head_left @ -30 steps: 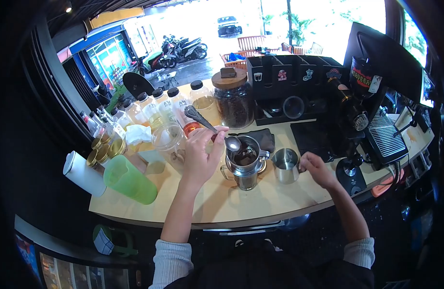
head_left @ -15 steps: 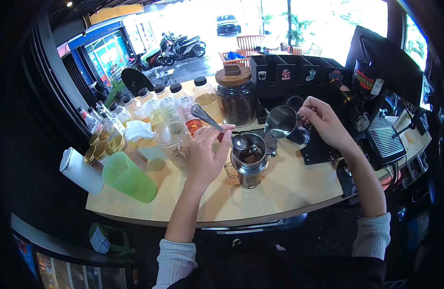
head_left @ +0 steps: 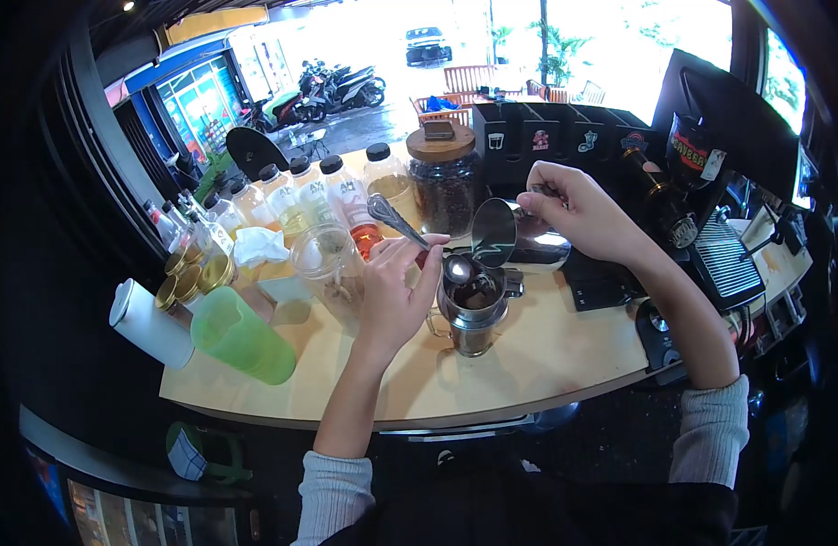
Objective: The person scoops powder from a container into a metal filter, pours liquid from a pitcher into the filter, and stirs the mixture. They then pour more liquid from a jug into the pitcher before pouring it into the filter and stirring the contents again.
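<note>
My left hand (head_left: 399, 287) pinches a metal spoon (head_left: 392, 217) by its middle. The spoon's bowl hangs over the mouth of a metal coffee filter (head_left: 481, 316) with dark contents inside. The filter sits on a glass mug (head_left: 474, 342), mostly hidden beneath it. My right hand (head_left: 578, 205) is closed round the handle of a metal pitcher (head_left: 497, 229). The pitcher is tipped steeply to the left, its rim just above the spoon's bowl and filter. Whether liquid is running out, I cannot make out.
Left of my left hand stand a clear plastic jar (head_left: 323, 259), a green tumbler (head_left: 243, 337) and a white canister (head_left: 152, 325). Several capped bottles (head_left: 346, 193) line the back. Behind the filter is a wooden-lidded coffee jar (head_left: 444, 187); a black machine (head_left: 706, 237) stands at right.
My right hand has moved left with the pitcher and tilted it further, bringing its rim over the spoon and filter. My left hand and the spoon have barely moved.
</note>
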### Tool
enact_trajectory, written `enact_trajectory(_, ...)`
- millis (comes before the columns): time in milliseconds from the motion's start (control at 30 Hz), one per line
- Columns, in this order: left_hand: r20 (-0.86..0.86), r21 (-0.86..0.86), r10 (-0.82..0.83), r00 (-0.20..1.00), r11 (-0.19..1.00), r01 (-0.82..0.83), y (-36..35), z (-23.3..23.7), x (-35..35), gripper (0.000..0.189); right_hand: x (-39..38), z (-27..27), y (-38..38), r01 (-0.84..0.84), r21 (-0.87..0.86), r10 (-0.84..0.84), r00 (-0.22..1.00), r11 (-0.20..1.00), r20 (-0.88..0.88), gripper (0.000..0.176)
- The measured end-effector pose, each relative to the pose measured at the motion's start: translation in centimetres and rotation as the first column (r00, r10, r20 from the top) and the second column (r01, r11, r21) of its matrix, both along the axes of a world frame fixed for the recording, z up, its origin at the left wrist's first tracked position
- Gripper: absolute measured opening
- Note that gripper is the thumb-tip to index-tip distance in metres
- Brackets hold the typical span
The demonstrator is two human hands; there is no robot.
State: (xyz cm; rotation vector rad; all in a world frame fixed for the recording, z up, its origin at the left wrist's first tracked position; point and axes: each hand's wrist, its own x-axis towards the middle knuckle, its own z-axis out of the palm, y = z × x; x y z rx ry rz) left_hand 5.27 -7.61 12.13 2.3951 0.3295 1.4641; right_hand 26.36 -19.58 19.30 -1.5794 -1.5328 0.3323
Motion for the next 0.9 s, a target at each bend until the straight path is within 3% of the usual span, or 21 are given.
enact_trajectory(133,0.0,-0.068,-0.026,1.0,0.997,0.026,-0.1,-0.1,0.1,0.014,-0.3,-0.1,0.3,-0.021,0.042,0.022,0.999,0.999,-0.037,0.022)
enact_trajectory(200,-0.004,-0.067,-0.02,1.0,0.998,0.02,0.0,-0.2,0.1,0.014,-0.2,0.1,0.3,0.023,-0.002,-0.023,0.993,1.0,0.114,0.024)
enact_trajectory(300,0.013,0.009,0.002,1.0,1.0,-0.002,0.1,0.0,0.1,0.015,-0.4,0.1,0.3,0.015,0.02,-0.017,0.995,1.0,0.103,0.026)
enact_trajectory(500,0.014,-0.056,-0.025,1.0,0.998,0.026,-0.1,-0.1,0.0,0.015,-0.1,-0.2,0.0,-0.014,0.042,0.014,1.0,0.999,0.001,0.02)
enact_trajectory(833,0.02,-0.03,-0.014,1.0,0.999,0.015,-0.3,0.2,0.1,0.014,-0.1,0.3,-0.8,0.005,0.022,-0.005,1.0,1.0,-0.008,0.018)
enact_trajectory(900,-0.011,0.037,0.027,1.0,0.999,-0.027,-0.4,0.3,-0.1,0.014,-0.3,0.8,-0.9,0.031,-0.106,-0.031,1.0,0.994,0.003,0.016)
